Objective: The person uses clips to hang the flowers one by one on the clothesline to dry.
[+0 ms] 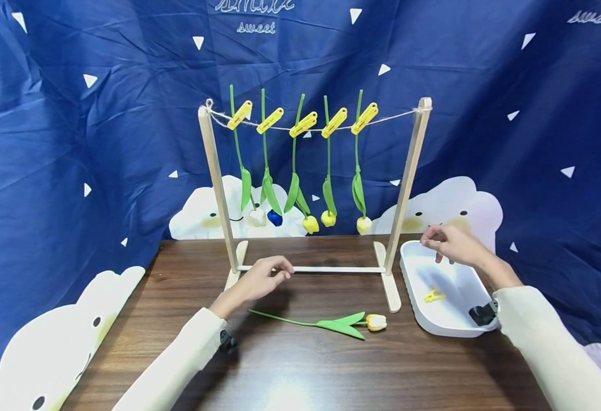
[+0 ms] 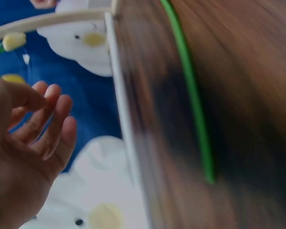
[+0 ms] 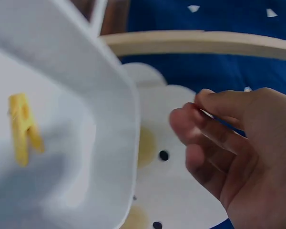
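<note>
My left hand (image 1: 263, 278) hovers over the table behind a tulip's stem, fingers loosely bent and nothing in them. That artificial tulip (image 1: 376, 322), yellow and white with green leaves, lies flat on the table; its stem (image 2: 193, 90) crosses the left wrist view. Over the far part of a white tray (image 1: 417, 305) hangs my right hand (image 1: 451, 244), its fingers loosely curled and holding nothing. One yellow clothespin (image 1: 435, 295) lies in the tray, also seen as a clothespin (image 3: 24, 126) in the right wrist view.
A wooden rack (image 1: 408, 188) stands at the back with a string (image 1: 390, 118) between its posts. Several tulips, including a blue tulip (image 1: 274, 218) and a white tulip (image 1: 257, 217), hang upside down from it by yellow clothespins (image 1: 335, 123). A blue curtain (image 1: 125, 142) is behind.
</note>
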Demonstrator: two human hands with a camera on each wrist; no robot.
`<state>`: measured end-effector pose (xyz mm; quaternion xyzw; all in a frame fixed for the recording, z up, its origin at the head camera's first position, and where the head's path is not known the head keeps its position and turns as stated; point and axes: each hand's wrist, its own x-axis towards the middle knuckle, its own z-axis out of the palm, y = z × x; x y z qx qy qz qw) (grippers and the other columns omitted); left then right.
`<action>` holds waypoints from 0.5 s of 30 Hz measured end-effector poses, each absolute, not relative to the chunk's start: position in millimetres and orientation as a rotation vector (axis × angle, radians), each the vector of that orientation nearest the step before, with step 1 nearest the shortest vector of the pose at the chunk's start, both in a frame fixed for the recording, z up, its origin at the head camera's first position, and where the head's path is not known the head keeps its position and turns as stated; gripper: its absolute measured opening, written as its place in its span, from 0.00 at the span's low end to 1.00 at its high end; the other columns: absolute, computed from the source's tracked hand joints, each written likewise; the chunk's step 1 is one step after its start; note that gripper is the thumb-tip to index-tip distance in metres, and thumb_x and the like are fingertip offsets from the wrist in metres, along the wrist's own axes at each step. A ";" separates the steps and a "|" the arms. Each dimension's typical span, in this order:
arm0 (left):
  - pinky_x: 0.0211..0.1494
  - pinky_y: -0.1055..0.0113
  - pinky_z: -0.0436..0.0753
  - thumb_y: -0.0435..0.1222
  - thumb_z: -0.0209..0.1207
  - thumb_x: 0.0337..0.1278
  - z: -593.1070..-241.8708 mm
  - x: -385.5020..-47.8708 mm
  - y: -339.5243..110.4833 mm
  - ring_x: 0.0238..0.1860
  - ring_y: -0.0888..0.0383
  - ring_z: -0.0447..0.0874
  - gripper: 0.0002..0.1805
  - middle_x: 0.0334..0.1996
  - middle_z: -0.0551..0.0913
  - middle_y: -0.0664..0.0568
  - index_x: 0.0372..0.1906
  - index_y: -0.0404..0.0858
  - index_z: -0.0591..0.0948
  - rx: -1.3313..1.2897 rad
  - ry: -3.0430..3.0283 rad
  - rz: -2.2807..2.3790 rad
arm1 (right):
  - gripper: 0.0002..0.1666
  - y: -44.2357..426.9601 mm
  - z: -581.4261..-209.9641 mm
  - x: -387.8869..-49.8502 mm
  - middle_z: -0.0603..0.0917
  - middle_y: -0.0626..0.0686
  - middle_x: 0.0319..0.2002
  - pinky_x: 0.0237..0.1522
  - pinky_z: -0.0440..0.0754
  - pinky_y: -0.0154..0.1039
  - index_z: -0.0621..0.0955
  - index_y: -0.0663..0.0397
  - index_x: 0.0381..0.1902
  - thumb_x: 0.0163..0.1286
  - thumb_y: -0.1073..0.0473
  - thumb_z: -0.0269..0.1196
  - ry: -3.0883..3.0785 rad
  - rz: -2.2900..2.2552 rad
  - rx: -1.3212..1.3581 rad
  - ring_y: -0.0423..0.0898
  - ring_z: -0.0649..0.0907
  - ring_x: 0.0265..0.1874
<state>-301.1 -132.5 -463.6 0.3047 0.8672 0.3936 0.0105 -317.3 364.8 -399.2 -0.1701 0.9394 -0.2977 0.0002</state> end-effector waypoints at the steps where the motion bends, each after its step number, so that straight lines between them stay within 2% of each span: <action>1: 0.48 0.64 0.85 0.28 0.57 0.74 -467.6 -301.1 -138.6 0.44 0.55 0.89 0.08 0.42 0.90 0.45 0.49 0.34 0.85 0.951 2.706 1.196 | 0.06 367.3 -402.8 -318.2 0.90 0.59 0.41 0.17 0.79 0.39 0.84 0.60 0.46 0.78 0.63 0.63 2.938 -0.897 -0.540 0.45 0.86 0.21; 6: 0.54 0.60 0.85 0.30 0.59 0.74 -487.6 -298.0 -166.2 0.46 0.57 0.88 0.08 0.43 0.91 0.47 0.50 0.35 0.86 0.981 2.703 0.969 | 0.03 376.8 -419.8 -320.2 0.89 0.54 0.38 0.19 0.80 0.39 0.86 0.58 0.43 0.74 0.64 0.66 2.905 -0.693 -0.553 0.44 0.86 0.23; 10: 0.53 0.58 0.85 0.29 0.61 0.71 -500.4 -291.6 -182.9 0.44 0.59 0.86 0.07 0.41 0.89 0.50 0.48 0.37 0.86 0.980 2.650 0.830 | 0.05 380.5 -432.3 -318.2 0.88 0.49 0.34 0.25 0.79 0.36 0.86 0.58 0.40 0.67 0.65 0.70 2.858 -0.571 -0.617 0.43 0.84 0.27; 15: 0.53 0.60 0.81 0.25 0.67 0.55 -504.3 -285.3 -195.4 0.45 0.53 0.81 0.14 0.41 0.85 0.49 0.47 0.37 0.87 0.991 2.660 0.768 | 0.13 381.9 -442.3 -314.5 0.88 0.49 0.35 0.38 0.76 0.35 0.86 0.55 0.36 0.52 0.67 0.74 2.785 -0.514 -0.682 0.45 0.81 0.36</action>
